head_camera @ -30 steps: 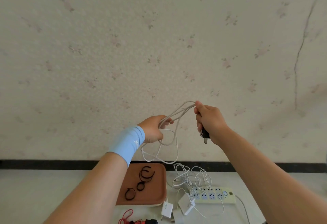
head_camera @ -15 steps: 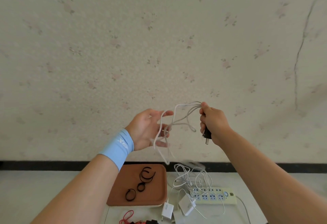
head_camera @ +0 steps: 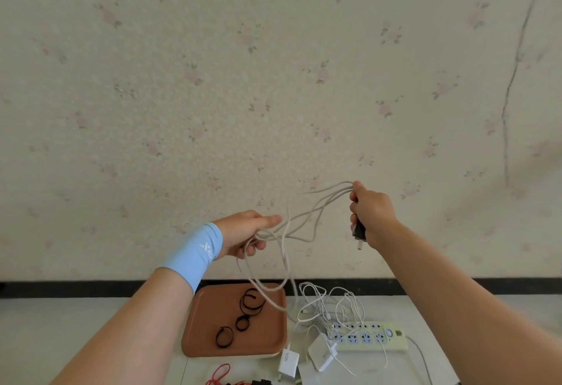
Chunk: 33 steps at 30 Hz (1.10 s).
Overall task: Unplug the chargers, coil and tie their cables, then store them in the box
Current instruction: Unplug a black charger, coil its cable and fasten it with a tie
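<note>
My right hand [head_camera: 371, 212] is raised in front of the wall and grips a black charger plug [head_camera: 359, 232] together with a bunch of pale grey cable [head_camera: 307, 220] loops. The loops run left to my left hand [head_camera: 243, 234], whose fingers are curled loosely round the strands. A long slack loop of that cable hangs down over the brown tray [head_camera: 209, 339]. On the table below, white chargers [head_camera: 320, 352] and tangled white cables [head_camera: 331, 305] lie by a power strip [head_camera: 369, 336].
Several black tie loops [head_camera: 246, 317] lie in the brown tray. A red cable [head_camera: 220, 375] and dark plugs show at the bottom edge. The patterned wall stands close behind the table, with a black skirting strip [head_camera: 76, 289] along its foot.
My hands have moved apart, the left one lower and leftward. The cable loops stretched out between them and the hanging loop dropped down toward the tray.
</note>
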Each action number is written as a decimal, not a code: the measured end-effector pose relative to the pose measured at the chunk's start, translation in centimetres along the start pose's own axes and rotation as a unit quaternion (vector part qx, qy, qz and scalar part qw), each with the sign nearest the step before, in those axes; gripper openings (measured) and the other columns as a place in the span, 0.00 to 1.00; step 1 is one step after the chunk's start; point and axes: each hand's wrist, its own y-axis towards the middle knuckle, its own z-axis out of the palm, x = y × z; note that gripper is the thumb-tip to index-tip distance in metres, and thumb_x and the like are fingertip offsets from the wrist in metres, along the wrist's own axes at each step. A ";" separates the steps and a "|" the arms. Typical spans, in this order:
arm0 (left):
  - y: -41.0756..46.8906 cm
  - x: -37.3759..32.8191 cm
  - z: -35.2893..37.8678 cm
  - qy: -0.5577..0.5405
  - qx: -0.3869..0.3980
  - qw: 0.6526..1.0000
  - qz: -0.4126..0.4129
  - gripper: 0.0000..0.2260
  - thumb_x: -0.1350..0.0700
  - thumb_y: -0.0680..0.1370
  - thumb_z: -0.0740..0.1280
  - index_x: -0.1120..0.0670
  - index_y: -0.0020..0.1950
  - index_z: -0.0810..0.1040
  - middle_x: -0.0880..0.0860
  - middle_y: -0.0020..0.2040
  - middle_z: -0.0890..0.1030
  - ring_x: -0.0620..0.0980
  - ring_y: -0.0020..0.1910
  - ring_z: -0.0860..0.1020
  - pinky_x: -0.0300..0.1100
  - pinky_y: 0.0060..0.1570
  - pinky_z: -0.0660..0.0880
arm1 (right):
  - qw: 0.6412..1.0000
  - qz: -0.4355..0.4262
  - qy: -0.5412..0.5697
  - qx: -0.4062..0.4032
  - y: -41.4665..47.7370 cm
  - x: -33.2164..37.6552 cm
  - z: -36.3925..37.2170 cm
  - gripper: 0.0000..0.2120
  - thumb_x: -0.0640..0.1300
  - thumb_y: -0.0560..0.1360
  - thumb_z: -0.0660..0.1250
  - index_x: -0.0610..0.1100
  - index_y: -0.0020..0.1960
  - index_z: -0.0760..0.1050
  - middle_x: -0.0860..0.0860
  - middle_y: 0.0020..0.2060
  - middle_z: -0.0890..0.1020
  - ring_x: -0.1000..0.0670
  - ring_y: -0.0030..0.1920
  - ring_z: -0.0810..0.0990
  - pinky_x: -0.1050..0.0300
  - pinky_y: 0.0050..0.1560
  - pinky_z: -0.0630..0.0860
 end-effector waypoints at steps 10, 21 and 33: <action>-0.7 1.1 -0.1 0.175 0.222 0.959 -0.031 0.18 0.54 0.75 0.72 0.56 0.63 0.74 0.49 0.37 0.82 0.48 0.40 0.81 0.49 0.60 0.76 | 1.000 -0.017 -0.009 -0.025 0.0 -0.5 0.8 0.17 0.53 0.83 0.61 0.43 0.40 0.73 0.48 0.30 0.72 0.48 0.28 0.69 0.55 0.31 0.67; -0.8 1.5 -1.5 -0.185 0.047 0.978 0.080 0.14 0.67 0.76 0.68 0.61 0.62 0.78 0.48 0.28 0.70 0.45 0.27 0.70 0.47 0.50 0.81 | 0.996 0.045 0.016 -0.077 2.3 -1.4 -0.5 0.18 0.53 0.83 0.61 0.42 0.40 0.74 0.46 0.31 0.73 0.47 0.28 0.70 0.55 0.30 0.67; 0.0 4.9 -3.6 0.264 0.111 0.946 -0.154 0.12 0.55 0.77 0.71 0.49 0.59 0.79 0.48 0.54 0.83 0.46 0.44 0.82 0.37 0.39 0.76 | 0.996 0.008 -0.092 -0.016 2.9 -2.3 0.1 0.18 0.53 0.83 0.60 0.42 0.43 0.75 0.46 0.30 0.73 0.46 0.26 0.69 0.56 0.28 0.67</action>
